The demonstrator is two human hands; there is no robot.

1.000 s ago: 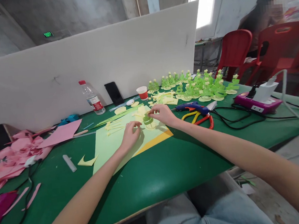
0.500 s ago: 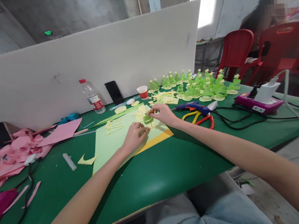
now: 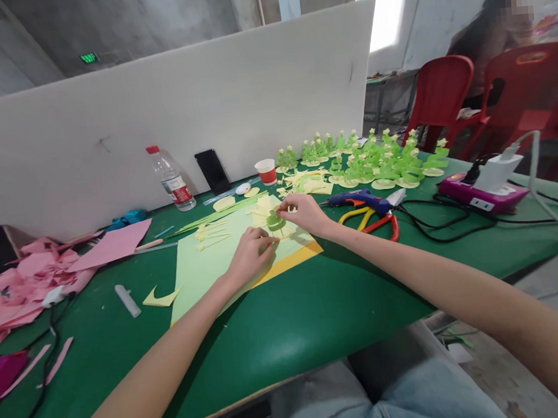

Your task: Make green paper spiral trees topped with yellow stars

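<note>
My right hand [image 3: 304, 212] is closed in a pinch at the top of a curled green paper strip [image 3: 275, 223]. The strip stands over a pale yellow paper disc [image 3: 285, 232]. My left hand [image 3: 252, 255] is closed too, its thumb and index fingertips together at the disc's near left edge. Both hands work over a light green paper sheet [image 3: 201, 273], with an orange sheet [image 3: 290, 260] showing beneath it. Thin pale yellow paper stems [image 3: 213, 233] lie on the sheet left of my hands.
Finished green paper plants [image 3: 386, 159] stand at the back right. A blue glue gun [image 3: 363, 200] and pliers [image 3: 379, 222] lie right of my hands. A bottle [image 3: 173, 182], a phone [image 3: 213, 172] and a paper cup [image 3: 266, 172] stand behind; pink paper scraps [image 3: 28, 280] lie left.
My hands stay in almost the same place around the green strip. The view has shifted very slightly.
</note>
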